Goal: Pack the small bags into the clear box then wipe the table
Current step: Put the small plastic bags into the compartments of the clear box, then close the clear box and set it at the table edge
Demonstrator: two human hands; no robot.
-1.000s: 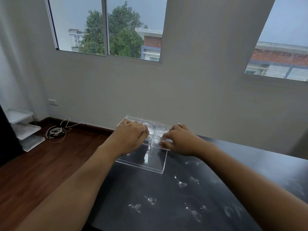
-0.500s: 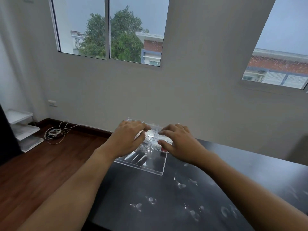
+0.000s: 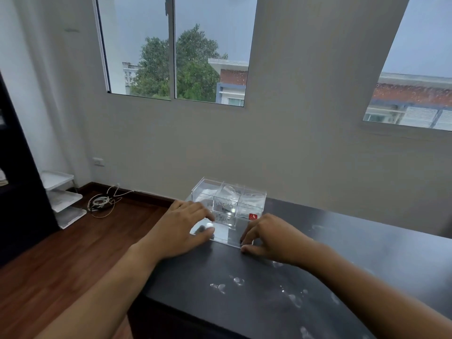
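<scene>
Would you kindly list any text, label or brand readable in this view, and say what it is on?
No text can be read.
Red sticker on the clear box: bears a pale mark, too small and blurred to read.
Wall socket: no legible marking.

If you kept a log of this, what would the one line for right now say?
stage: packing | clear box: on dark table, far left corner | left hand: at near-left edge | right hand: fingers curled at near-right edge | table smudged, unwiped

Clear box (image 3: 228, 204), centre frame: transparent, red label on front right. Table (image 3: 342, 253), lower right: black, whitish smudges. Floor (image 3: 49, 265), lower left: reddish-brown wood. Wall (image 3: 293, 143): grey. Shelf rack (image 3: 61, 194), left: white.
</scene>
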